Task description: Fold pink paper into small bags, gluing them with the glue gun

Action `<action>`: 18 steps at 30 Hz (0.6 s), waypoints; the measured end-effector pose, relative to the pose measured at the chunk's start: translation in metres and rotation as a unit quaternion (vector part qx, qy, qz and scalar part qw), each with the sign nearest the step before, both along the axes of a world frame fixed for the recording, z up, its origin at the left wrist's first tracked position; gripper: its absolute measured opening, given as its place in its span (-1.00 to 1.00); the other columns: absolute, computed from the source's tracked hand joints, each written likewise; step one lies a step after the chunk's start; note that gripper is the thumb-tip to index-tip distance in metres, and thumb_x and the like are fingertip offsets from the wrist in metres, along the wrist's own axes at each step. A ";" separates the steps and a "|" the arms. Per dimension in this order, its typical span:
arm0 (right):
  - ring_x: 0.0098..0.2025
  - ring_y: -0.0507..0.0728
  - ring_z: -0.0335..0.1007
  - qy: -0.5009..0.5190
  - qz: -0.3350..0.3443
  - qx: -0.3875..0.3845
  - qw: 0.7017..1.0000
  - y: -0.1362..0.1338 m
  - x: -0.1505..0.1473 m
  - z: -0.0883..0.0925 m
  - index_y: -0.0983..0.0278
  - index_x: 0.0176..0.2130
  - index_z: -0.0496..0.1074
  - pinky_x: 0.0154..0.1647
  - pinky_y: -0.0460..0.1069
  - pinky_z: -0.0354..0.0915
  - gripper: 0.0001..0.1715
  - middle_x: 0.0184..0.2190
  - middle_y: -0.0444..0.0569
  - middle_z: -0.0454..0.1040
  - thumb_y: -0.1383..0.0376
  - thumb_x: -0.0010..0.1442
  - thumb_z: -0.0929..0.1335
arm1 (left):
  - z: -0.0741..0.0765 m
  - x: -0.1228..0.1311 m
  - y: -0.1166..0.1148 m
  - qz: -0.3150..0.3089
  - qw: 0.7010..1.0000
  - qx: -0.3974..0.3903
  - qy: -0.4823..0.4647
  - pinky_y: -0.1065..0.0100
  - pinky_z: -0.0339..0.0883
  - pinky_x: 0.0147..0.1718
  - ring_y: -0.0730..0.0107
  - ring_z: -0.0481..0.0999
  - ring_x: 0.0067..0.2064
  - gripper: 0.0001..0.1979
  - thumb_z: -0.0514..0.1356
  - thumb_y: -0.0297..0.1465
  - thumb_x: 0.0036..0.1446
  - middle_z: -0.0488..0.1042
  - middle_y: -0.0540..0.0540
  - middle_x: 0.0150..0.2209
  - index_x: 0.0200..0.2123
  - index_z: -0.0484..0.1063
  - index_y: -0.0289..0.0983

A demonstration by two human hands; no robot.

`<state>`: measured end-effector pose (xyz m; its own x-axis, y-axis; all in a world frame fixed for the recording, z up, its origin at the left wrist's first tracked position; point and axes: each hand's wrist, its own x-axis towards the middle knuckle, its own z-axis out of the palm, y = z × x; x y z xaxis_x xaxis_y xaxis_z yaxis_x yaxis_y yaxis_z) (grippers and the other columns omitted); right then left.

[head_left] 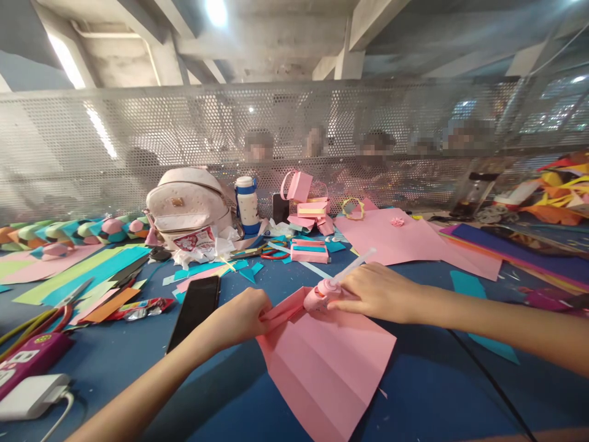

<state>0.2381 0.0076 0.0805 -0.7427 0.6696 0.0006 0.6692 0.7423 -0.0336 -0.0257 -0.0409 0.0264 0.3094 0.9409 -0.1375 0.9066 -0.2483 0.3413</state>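
A creased sheet of pink paper (322, 368) is in front of me, its far edge folded up. My left hand (248, 313) pinches the folded left corner of this sheet. My right hand (377, 291) is closed around a pink glue gun (317, 296), with a translucent glue stick (356, 265) poking out of its back. The glue gun's front end rests over the paper's far fold; its nozzle is hidden. Close to my left wrist lies a black phone (195, 310).
Behind are small pink paper boxes (309, 250), a backpack (191, 205) and a bottle (247, 205). Scissors (73, 293), paper strips (96, 270) and a power strip (34, 362) lie left. Large pink sheets (396, 242) and a black cord (490, 380) are right. People sit beyond a perforated screen (294, 116).
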 end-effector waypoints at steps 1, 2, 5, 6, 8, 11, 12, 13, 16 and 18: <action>-0.55 0.06 0.25 0.017 -0.011 -0.009 1.000 0.000 0.002 0.002 0.27 -0.50 0.42 -0.49 -0.07 -0.06 -0.45 -0.60 -0.12 0.38 -0.04 0.28 0.21 | 0.000 0.000 0.000 0.001 1.000 -0.001 0.001 0.35 -0.20 -0.57 0.56 0.00 -0.56 -0.71 0.08 -0.38 0.01 0.07 0.08 -0.64 -0.67 0.07 -0.29; -0.54 0.05 0.25 0.035 -0.020 -0.022 0.999 0.000 0.005 0.003 0.26 -0.48 0.43 -0.48 -0.07 -0.03 -0.48 -0.59 -0.12 0.39 -0.03 0.27 0.21 | 0.001 0.000 0.000 0.001 1.000 -0.002 0.001 0.35 -0.20 -0.57 0.56 0.00 -0.57 -0.71 0.07 -0.37 0.02 0.08 0.08 -0.65 -0.67 0.07 -0.28; -0.49 0.05 0.25 0.077 -0.031 -0.076 0.994 0.001 0.014 0.008 0.24 -0.41 0.47 -0.46 -0.07 0.05 -0.55 -0.54 -0.13 0.40 0.01 0.26 0.22 | 0.002 0.001 0.000 0.005 1.000 -0.013 -0.001 0.36 -0.16 -0.56 0.55 0.06 -0.55 -0.77 0.07 -0.39 -0.01 0.12 0.07 -0.62 -0.65 0.13 -0.28; -0.48 0.05 0.25 0.088 -0.032 -0.095 0.991 0.001 0.017 0.008 0.24 -0.39 0.48 -0.46 -0.08 0.07 -0.56 -0.53 -0.13 0.39 0.02 0.25 0.22 | 0.003 0.001 0.000 0.007 1.000 -0.016 -0.001 0.36 -0.15 -0.56 0.54 0.09 -0.54 -0.80 0.08 -0.41 -0.02 0.15 0.07 -0.61 -0.63 0.16 -0.28; -0.47 0.05 0.24 0.109 -0.028 -0.128 0.985 0.001 0.024 0.007 0.24 -0.36 0.48 -0.45 -0.07 0.10 -0.58 -0.52 -0.14 0.39 0.03 0.24 0.23 | 0.004 0.002 0.000 0.010 1.000 -0.013 0.005 0.36 -0.14 -0.55 0.53 0.12 -0.53 -0.82 0.08 -0.42 -0.04 0.17 0.06 -0.60 -0.62 0.18 -0.27; -0.47 0.03 0.24 0.149 -0.020 -0.181 0.972 0.003 0.034 0.001 0.27 -0.35 0.48 -0.44 -0.08 0.14 -0.59 -0.50 -0.13 0.38 0.03 0.23 0.25 | 0.006 0.002 0.000 0.011 1.000 -0.006 0.019 0.34 -0.16 -0.56 0.54 0.06 -0.54 -0.78 0.09 -0.43 -0.04 0.13 0.07 -0.62 -0.65 0.10 -0.27; -0.47 0.03 0.24 0.168 -0.025 -0.201 0.965 0.004 0.037 -0.002 0.28 -0.35 0.47 -0.45 -0.08 0.16 -0.58 -0.49 -0.12 0.39 0.03 0.24 0.25 | 0.006 0.002 0.000 0.011 1.000 -0.007 0.019 0.34 -0.17 -0.56 0.54 0.04 -0.54 -0.77 0.09 -0.43 -0.04 0.11 0.07 -0.62 -0.65 0.08 -0.27; -0.47 0.02 0.26 0.187 -0.036 -0.219 0.957 0.005 0.041 -0.004 0.29 -0.35 0.47 -0.46 -0.09 0.18 -0.56 -0.47 -0.10 0.40 0.01 0.24 0.24 | 0.006 0.002 -0.001 0.011 1.000 -0.010 0.016 0.34 -0.17 -0.56 0.54 0.03 -0.54 -0.76 0.08 -0.42 -0.04 0.11 0.07 -0.62 -0.65 0.08 -0.28; -0.46 0.03 0.30 0.236 -0.092 -0.258 0.932 0.012 0.055 -0.008 0.32 -0.31 0.48 -0.56 -0.11 0.17 -0.48 -0.44 -0.02 0.44 -0.06 0.23 0.24 | 0.007 0.003 -0.001 0.006 1.000 -0.016 0.006 0.34 -0.17 -0.56 0.54 0.02 -0.53 -0.77 0.08 -0.43 -0.04 0.09 0.07 -0.61 -0.65 0.08 -0.28; -0.49 0.05 0.31 0.267 -0.131 -0.275 0.915 0.018 0.069 -0.009 0.32 -0.32 0.49 -0.61 -0.11 0.16 -0.44 -0.47 0.00 0.43 -0.11 0.18 0.26 | 0.008 0.003 -0.002 0.009 1.000 -0.013 0.004 0.35 -0.18 -0.56 0.53 0.01 -0.52 -0.76 0.07 -0.42 -0.03 0.08 0.07 -0.60 -0.65 0.06 -0.27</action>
